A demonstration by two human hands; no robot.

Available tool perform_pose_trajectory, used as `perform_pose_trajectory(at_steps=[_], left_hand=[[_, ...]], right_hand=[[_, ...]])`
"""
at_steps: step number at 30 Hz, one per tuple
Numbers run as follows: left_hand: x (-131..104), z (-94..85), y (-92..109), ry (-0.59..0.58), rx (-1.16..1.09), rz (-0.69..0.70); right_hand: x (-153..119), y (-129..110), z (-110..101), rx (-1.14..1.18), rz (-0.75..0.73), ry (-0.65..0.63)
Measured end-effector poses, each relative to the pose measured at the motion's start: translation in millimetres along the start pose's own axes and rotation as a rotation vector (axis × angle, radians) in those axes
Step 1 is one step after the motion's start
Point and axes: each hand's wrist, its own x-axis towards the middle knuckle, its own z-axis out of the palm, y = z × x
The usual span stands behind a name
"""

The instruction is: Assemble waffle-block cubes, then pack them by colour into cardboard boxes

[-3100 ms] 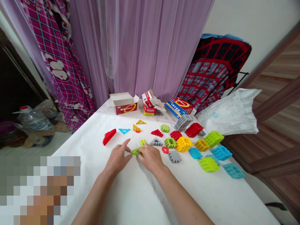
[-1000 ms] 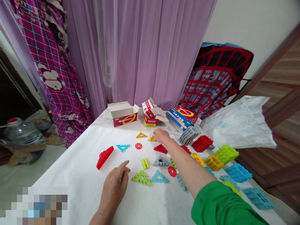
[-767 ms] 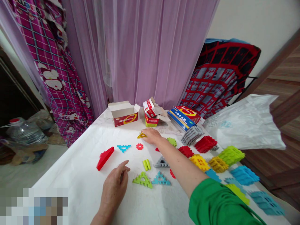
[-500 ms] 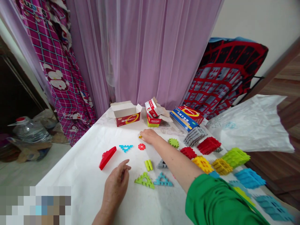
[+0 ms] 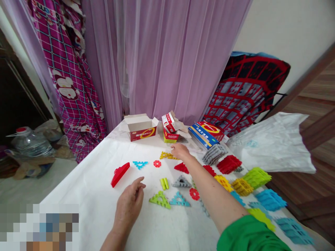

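My left hand (image 5: 131,200) hovers over the near part of the white-covered table with its fingers loosely bent and holding nothing. Closest to it are a red boat-shaped toy piece (image 5: 120,175) and a light-green triangular toy block (image 5: 160,200). At the far side, my right hand (image 5: 180,152) is beside yellow notched triangular pieces (image 5: 167,156), its fingers slightly apart with nothing visible in them. Below that wrist lies a red triangular piece (image 5: 181,168). Between the hands are a blue triangle (image 5: 140,164), a small red disc (image 5: 157,164), two yellow-green sticks (image 5: 164,183) and a grey triangle (image 5: 181,181).
Open cartons (image 5: 143,134) and small boxes (image 5: 170,135) stand at the table's back, with a blue battery box (image 5: 204,135) to their right. Stacks of coloured blocks (image 5: 270,199) line the right side. A white plastic bag (image 5: 272,146) lies behind them.
My right hand has moved right, away from the yellow pieces, which now show on the table. The red triangle and grey triangle have come into view. My left hand is nearly unmoved.
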Motion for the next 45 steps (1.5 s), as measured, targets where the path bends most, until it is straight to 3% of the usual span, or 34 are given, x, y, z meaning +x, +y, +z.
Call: perform_pose_trajectory(at_steps=[12,19,24,45], left_hand=[[0,0.3,-1,0.009,-0.004,-0.011],[1,0.7,-2,-0.004,0.009,-0.012],[1,1.4,1,0.006,0.007,-0.002],[2,-1.7,6,-0.002,0.013,-0.025]], right_hand=[[-8,-18,1,-0.128,-0.275,-0.030],[-3,17,-18,-0.165,-0.171,0.021],[-13,37,-11,-0.190,-0.146,-0.010],[-20,23,6,-0.233,-0.202,-0.045]])
